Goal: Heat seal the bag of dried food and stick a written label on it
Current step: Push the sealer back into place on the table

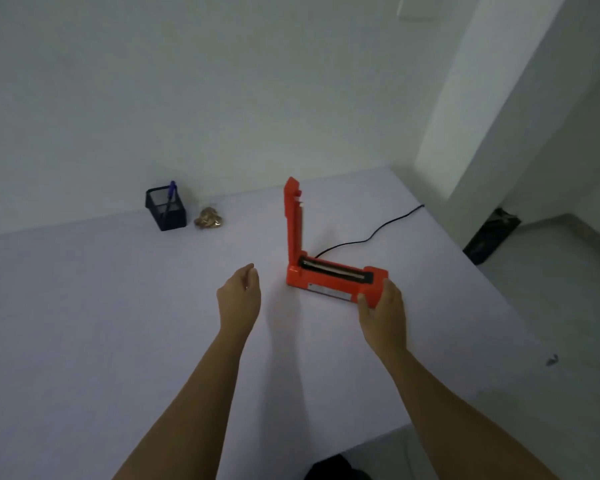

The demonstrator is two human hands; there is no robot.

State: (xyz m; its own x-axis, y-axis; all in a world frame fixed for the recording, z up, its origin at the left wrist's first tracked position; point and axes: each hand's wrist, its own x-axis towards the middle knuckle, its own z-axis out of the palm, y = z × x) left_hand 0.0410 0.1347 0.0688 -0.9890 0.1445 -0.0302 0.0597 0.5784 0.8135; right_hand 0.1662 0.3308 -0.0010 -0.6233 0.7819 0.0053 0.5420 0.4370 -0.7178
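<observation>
An orange heat sealer [329,282] stands on the white table [118,323] with its lid arm swung straight up. My right hand [383,313] grips the near right end of its base. My left hand [239,294] hovers to the left of the sealer, fingers loosely curled, holding nothing. A small clear bag of brownish dried food [209,218] lies far back near the wall. Beside it stands a black mesh pen holder [166,209] with a blue pen [171,195] in it. No label is in view.
The sealer's black power cord [371,235] runs back and right across the table to its far edge. The table's right edge drops off to a floor where a black object [490,235] stands. A white wall rises behind the table.
</observation>
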